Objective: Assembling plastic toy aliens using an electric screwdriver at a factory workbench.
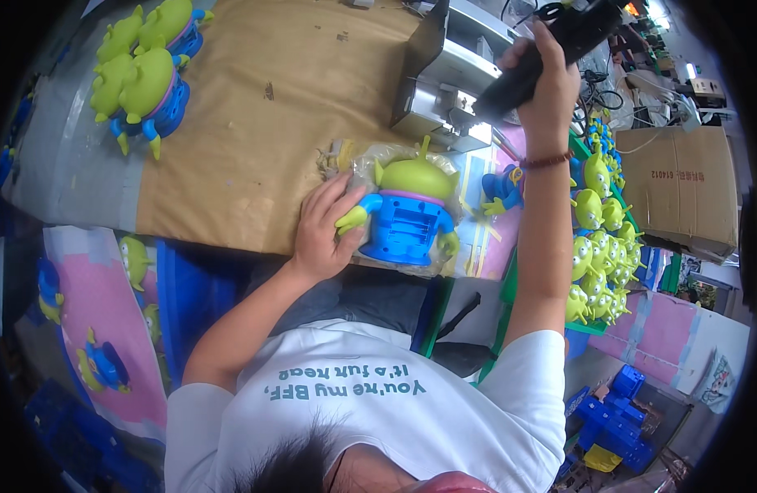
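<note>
While my left hand (322, 230) rests on the near edge of the table (255, 107), its fingers lie spread against the left side of a toy (407, 209); the thumb and fingers wrap the toy's green arm and blue flank, pressing rather than pinching. This toy has a green head with an antenna and a blue body. It lies on its front on a sheet of clear plastic wrap (362, 160), its blue back panel facing up, at the near edge of the table, just right of the brown paper covering.

My right hand (543, 82) is raised above the far right part of the table, fingers closed around a black tool (551, 53). The tool body runs diagonally up and to the right from the fist. A beaded bracelet (547, 160) sits on that wrist.

A grey metal fixture (448, 78) stands on the table between the toy and the raised hand. A second blue toy part (503, 191) lies just right of the toy. Finished toys (144, 74) stand grouped at the far left corner. A green tray (600, 238) of green heads sits at the right side. A cardboard box (682, 189) lies beyond that tray.
</note>
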The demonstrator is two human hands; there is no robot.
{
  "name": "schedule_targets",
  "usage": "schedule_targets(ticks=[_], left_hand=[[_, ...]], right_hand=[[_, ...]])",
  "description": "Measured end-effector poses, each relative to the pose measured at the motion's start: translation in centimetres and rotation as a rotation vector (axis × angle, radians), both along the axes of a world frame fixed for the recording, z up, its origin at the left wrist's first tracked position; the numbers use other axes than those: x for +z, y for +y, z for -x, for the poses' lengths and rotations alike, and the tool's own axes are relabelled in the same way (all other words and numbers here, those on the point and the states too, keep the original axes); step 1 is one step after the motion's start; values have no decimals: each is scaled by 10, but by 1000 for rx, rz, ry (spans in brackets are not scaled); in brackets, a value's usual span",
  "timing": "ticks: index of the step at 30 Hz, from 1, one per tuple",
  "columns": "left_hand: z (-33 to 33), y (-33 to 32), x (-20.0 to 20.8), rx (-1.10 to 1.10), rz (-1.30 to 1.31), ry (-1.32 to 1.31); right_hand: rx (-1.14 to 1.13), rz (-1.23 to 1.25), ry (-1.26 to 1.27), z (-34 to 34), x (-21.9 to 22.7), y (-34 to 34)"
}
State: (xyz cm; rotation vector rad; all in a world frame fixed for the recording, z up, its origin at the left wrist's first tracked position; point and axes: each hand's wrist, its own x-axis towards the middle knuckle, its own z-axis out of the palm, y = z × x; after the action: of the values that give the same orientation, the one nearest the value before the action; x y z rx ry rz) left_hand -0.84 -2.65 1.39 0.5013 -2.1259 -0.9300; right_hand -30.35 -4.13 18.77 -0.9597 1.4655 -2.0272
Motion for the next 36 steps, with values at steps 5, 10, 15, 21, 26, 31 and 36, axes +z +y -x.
schedule_targets(ticks=[5, 10, 15, 21, 26, 31, 36], left_hand=[[-1, 0, -2, 11, -32, 30], [0, -1, -2, 7, -17, 42], [-1, -1, 0, 7, -22, 35], [-1, -2, 3, -18, -2, 32], [-2, -1, 1, 6, -31, 29], [-2, 0, 1, 5, -41, 18], [-1, 1, 2, -2, -49, 24]], right_hand=[[201, 75, -12, -41, 29, 43], [328, 162, 76, -98, 24, 70], [296, 148, 141, -121, 11, 75], [349, 97, 264, -121, -21, 75], [462, -16, 343, -118, -42, 84], [520, -68, 358, -115, -50, 92], [558, -129, 355, -114, -54, 95]])
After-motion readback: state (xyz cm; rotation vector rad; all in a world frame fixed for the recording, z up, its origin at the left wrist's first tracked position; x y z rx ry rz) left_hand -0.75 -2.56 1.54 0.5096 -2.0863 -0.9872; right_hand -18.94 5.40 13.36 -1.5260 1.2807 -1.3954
